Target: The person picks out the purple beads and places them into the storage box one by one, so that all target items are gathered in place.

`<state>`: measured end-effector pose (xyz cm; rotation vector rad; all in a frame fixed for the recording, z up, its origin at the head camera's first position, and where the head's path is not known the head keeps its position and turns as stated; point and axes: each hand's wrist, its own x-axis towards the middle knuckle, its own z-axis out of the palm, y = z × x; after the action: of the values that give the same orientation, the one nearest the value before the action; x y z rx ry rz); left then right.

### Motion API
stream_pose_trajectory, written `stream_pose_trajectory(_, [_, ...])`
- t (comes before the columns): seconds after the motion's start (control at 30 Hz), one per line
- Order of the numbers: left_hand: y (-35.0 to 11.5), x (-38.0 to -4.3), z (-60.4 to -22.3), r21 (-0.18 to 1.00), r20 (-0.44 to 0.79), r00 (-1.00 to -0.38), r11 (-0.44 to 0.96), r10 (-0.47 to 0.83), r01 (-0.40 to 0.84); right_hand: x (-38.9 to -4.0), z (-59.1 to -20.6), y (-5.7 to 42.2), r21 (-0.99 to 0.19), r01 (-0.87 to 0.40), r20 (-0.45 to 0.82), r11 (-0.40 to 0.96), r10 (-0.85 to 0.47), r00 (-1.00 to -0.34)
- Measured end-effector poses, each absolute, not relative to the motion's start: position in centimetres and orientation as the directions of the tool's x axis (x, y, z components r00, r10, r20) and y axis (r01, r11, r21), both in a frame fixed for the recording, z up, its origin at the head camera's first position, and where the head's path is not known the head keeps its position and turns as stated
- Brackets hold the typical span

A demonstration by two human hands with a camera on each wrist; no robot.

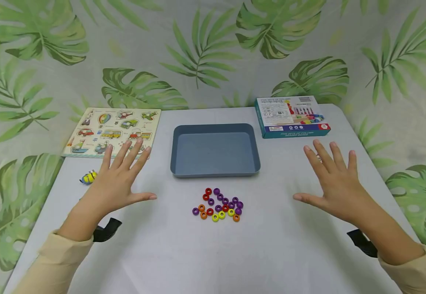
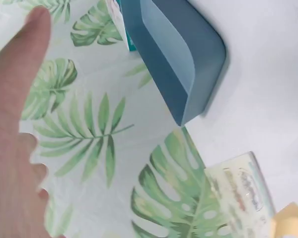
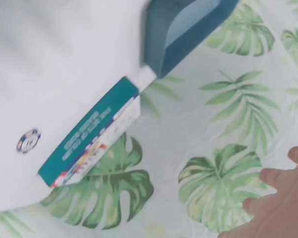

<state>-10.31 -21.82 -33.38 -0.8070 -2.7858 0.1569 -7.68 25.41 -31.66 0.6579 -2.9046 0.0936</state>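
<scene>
My left hand (image 1: 119, 185) is held over the left side of the table with its fingers spread and nothing in it. Its fingertips overlap the lower edge of a picture puzzle board (image 1: 111, 134) in the head view. On the right, my other hand (image 1: 335, 185) is also spread wide and holds nothing. Between the hands lies a loose group of small ring beads (image 1: 238, 211) in purple, red, orange and yellow. Just beyond them sits a shallow blue-grey tray (image 1: 214, 151) with nothing in it.
A teal boxed bead set (image 1: 293, 116) lies at the back right. Near it, a round chip-like disc (image 3: 28, 141) shows in the right wrist view. A small yellow-and-blue striped toy (image 1: 88, 177) is beside my left hand. Leaf-print cloth (image 1: 213, 49) hangs behind the white table.
</scene>
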Motion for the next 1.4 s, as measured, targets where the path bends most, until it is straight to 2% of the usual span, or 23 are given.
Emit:
stream_pose_trajectory(0.13, [-21.5,-11.4,-35.1,-0.074,0.283,-0.773,0.817,0.568,0.572,-7.5,-32.2,24.3,-0.268,-0.512,0.235,0.816,-0.46,-0.856])
stream_pose_trajectory(0.23, [-21.1,-12.3,-37.2,0.015,0.326,-0.777,0.819,0.538,0.573,-7.2,-33.4,22.9,-0.467,-0.488,0.22,0.737,-0.438,-0.872])
stream_pose_trajectory(0.37, [-20.1,-13.4,-40.3,0.194,0.319,-0.837,0.834,0.445,0.517,-6.6,-36.0,20.6,-0.66,-0.404,0.193,0.633,-0.377,-0.906])
stream_pose_trajectory(0.5, [-19.1,-14.2,-42.6,0.395,0.246,-0.906,0.818,0.344,0.418,-6.2,-38.7,18.4,-0.795,-0.37,0.212,0.481,-0.351,-0.912])
stream_pose_trajectory(0.6, [-18.4,-14.8,-43.8,0.501,0.189,-0.936,0.791,0.297,0.353,-6.1,-40.3,16.9,-0.871,-0.339,0.212,0.355,-0.35,-0.912])
stream_pose_trajectory(0.73, [-17.7,-15.4,-44.8,0.579,0.132,-0.953,0.759,0.272,0.297,-6.2,-41.8,15.6,-0.924,-0.272,0.165,0.268,-0.361,-0.918])
stream_pose_trajectory(0.9, [-17.4,-15.8,-45.3,0.604,0.09,-0.96,0.752,0.266,0.265,-6.5,-43.4,15.1,-0.948,-0.153,0.048,0.28,-0.348,-0.936])
stream_pose_trajectory(1.0, [-17.4,-15.8,-45.6,0.611,0.083,-0.962,0.749,0.262,0.257,-6.8,-45.3,15.5,-0.941,-0.127,0.013,0.315,-0.34,-0.94])
stream_pose_trajectory(1.13, [-17.5,-15.8,-46.0,0.643,0.086,-0.968,0.729,0.237,0.236,-7.3,-47.3,15.9,-0.903,-0.16,0.025,0.398,-0.325,-0.946])
stream_pose_trajectory(1.4, [-17.6,-15.7,-46.7,0.721,0.096,-0.973,0.659,0.21,0.213,-7.4,-47.7,15.6,-0.859,-0.224,0.075,0.461,-0.319,-0.945])
